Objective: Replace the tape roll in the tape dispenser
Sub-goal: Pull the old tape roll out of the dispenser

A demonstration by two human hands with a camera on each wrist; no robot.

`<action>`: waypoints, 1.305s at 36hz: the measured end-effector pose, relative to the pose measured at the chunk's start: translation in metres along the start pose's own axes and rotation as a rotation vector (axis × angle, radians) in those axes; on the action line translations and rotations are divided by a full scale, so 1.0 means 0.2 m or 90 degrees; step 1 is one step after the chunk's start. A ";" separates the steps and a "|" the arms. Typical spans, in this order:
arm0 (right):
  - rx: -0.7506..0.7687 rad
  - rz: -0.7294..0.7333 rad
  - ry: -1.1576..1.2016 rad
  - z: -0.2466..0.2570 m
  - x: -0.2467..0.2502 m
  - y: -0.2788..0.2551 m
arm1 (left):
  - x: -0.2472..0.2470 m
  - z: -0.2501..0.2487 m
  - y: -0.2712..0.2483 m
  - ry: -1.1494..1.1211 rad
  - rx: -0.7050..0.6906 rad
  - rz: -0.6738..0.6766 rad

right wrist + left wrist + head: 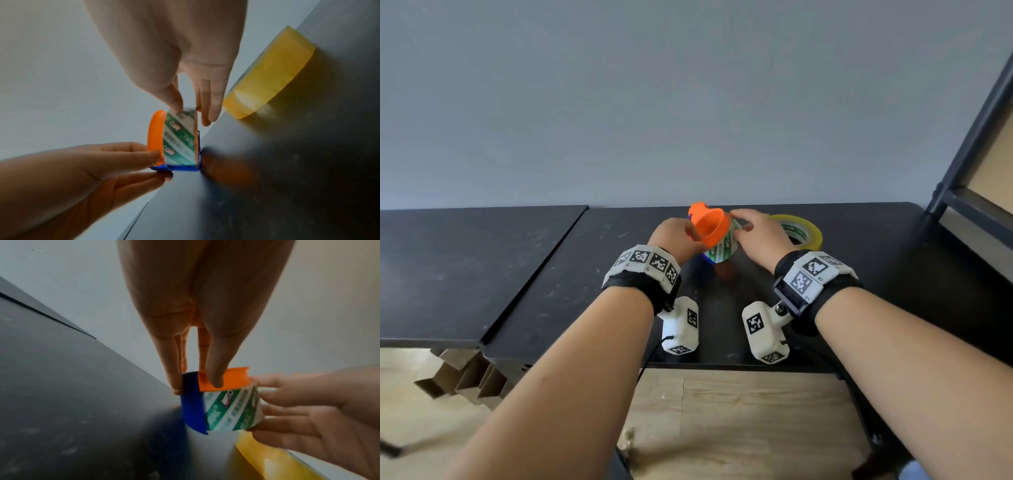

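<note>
the orange and blue plastic tape dispenser (pixel 709 224) was held above the black tabletop (pixel 551 274), near its far edge by the grey wall (pixel 688 102). the left hand (pixel 674 236) pinched the dispenser: in the left wrist view the thumb (pixel 214 369) pressed on the orange side plate and the other fingers (pixel 174 374) lay against the blue curved strip (pixel 193 408). a spent tape core with green and white printed wrapping (pixel 232 408) sat in the dispenser, between the orange plate and the blue strip. the right hand (pixel 760 236) gripped this core, with the thumb (pixel 174 99) on its printed face and the remaining fingers (pixel 207 105) curled behind its far rim. in the right wrist view, the core (pixel 180 138) stood on edge, with the orange plate (pixel 155 138) to its left and the blue strip (pixel 176 168) below it. both hands were thus clamped, the left on the dispenser and the right on the core, and were close together.

a full roll of yellowish transparent tape (pixel 803 231) lay flat on the tabletop just to the right of the right hand, apart from the dispenser. both wrists carried black straps with white marker blocks (pixel 811 274). a dark metal shelf frame (pixel 969 144) stood at the right edge of the head view, and light wood-pattern flooring (pixel 739 428) was visible below the tabletop.
</note>
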State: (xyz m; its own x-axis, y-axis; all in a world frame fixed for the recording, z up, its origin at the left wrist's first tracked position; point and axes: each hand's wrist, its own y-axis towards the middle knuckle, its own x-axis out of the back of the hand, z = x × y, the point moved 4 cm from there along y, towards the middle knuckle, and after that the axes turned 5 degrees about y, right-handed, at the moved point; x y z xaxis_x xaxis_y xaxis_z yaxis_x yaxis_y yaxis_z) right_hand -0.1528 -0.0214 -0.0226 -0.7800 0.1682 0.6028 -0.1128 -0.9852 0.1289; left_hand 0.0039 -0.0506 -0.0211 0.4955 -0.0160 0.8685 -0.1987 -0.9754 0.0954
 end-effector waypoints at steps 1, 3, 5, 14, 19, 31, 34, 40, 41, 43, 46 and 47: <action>0.003 -0.010 0.009 0.01 0.01 0.00 | -0.01 0.00 0.00 0.001 0.001 0.009; -0.001 -0.025 0.030 0.01 0.01 0.01 | -0.02 -0.01 -0.01 -0.011 0.009 0.036; -0.007 -0.030 0.051 0.02 0.01 0.01 | -0.04 -0.01 -0.02 -0.030 0.015 0.070; -0.001 -0.036 0.040 0.06 0.00 -0.04 | 0.00 -0.05 -0.02 -0.115 0.045 0.047; -0.032 -0.020 0.037 0.06 0.00 -0.06 | -0.01 -0.05 -0.01 -0.171 0.060 0.051; -0.063 0.008 0.044 0.04 -0.03 -0.06 | 0.02 -0.07 -0.02 -0.090 0.073 -0.031; -0.069 0.005 0.059 0.04 -0.04 -0.07 | 0.03 -0.08 -0.02 -0.063 0.071 -0.063; -0.063 -0.009 0.067 0.07 -0.03 -0.06 | 0.05 -0.10 -0.01 -0.081 0.084 -0.090; -0.064 -0.009 0.064 0.08 -0.03 -0.06 | 0.05 -0.10 -0.01 -0.084 0.088 -0.090; -0.067 -0.007 0.061 0.08 -0.04 -0.06 | 0.05 -0.10 -0.02 -0.089 0.098 -0.089; -0.068 -0.009 0.057 0.10 -0.06 -0.06 | 0.06 -0.10 -0.03 -0.089 0.114 -0.085; -0.067 -0.012 0.059 0.10 -0.06 -0.06 | 0.07 -0.10 -0.03 -0.088 0.121 -0.078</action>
State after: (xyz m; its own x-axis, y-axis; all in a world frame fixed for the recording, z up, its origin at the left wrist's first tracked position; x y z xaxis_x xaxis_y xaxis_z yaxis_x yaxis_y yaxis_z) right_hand -0.1296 -0.0113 -0.0165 -0.8304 0.1883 0.5244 -0.1888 -0.9806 0.0533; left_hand -0.0049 -0.0397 -0.0002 0.6189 0.0876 0.7805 0.0260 -0.9955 0.0910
